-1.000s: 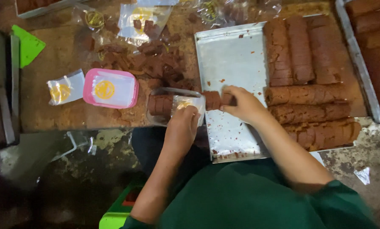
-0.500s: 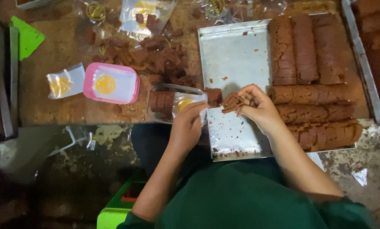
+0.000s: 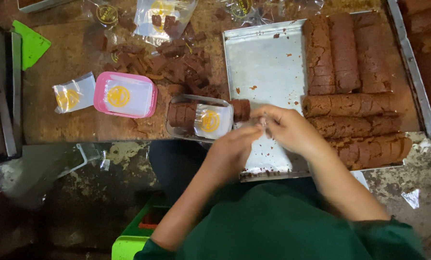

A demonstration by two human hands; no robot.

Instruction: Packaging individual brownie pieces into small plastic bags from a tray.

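Head view: both hands (image 3: 261,132) meet, perhaps pinching clear wrap.

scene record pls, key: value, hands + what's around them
left hand: at tray edge, fingertips meeting the right
right hand: over tray, contents not visible
tray: metal, brown rolls on its right half
clear box: left of the hands, brown slices inside
pink tub: farther left on table
loose pieces: heaped behind the box

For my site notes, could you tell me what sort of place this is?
Probably a small food-packing workshop: brown cake rolls on a metal tray, a clear packet being filled, and a pink tub.
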